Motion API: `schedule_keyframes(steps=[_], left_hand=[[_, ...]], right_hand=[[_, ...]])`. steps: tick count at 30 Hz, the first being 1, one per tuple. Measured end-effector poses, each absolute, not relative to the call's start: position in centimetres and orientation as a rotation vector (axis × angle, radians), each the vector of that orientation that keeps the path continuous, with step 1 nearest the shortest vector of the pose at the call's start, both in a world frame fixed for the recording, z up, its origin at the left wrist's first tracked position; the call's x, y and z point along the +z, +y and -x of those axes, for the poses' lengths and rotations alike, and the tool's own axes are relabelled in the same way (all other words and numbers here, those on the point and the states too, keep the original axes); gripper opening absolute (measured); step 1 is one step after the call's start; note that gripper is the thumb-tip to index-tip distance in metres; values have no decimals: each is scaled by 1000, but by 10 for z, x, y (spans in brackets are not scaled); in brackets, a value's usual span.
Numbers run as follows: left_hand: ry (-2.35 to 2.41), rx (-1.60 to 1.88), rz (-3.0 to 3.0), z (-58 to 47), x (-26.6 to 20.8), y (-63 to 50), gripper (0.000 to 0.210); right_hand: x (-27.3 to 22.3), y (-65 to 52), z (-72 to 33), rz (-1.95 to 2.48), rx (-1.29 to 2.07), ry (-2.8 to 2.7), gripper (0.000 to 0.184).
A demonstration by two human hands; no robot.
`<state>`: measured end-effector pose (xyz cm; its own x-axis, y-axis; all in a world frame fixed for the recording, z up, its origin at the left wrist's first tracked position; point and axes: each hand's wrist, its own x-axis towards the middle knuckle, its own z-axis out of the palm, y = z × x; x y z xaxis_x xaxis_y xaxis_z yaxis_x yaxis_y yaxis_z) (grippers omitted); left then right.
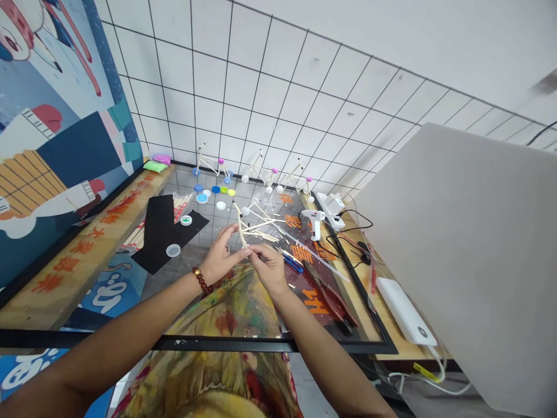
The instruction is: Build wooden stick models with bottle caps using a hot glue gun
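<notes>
A small frame of pale wooden sticks (241, 231), with a dark tip on one upright, is held between both hands above the glass tabletop. My left hand (220, 256), with a beaded bracelet on the wrist, has its fingers and thumb closed around the near side of the frame. My right hand (268, 268) pinches the frame's lower corner, its fingertips almost meeting my left thumb. Just beyond lie loose sticks (265, 235) and a white cap (245, 211), partly overlapped by the frame. Whether that cap is joined to it I cannot tell.
Three bicycle-like stick models (259, 168) stand along the back by the wire grid. Coloured bottle caps (202, 198) and black sheets (159, 223) lie left. To the right are a white glue gun (314, 223), a blue utility knife (293, 264), red-handled pliers (333, 299) and a power bank (404, 310).
</notes>
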<state>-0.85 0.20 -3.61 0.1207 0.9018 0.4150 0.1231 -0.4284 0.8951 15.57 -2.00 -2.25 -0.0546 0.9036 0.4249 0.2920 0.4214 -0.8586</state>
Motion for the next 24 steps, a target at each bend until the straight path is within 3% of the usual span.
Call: schedule_keyframes(steps=[5,24], left_hand=[[1014,1396,-1709,9,-33,2,59],[963,1345,-1508,8,-43,4,73]], right_hand=[[-22,-22,-155,1060,715,-1621,18],[-25,-23,-155,1021,700,-1652,21]])
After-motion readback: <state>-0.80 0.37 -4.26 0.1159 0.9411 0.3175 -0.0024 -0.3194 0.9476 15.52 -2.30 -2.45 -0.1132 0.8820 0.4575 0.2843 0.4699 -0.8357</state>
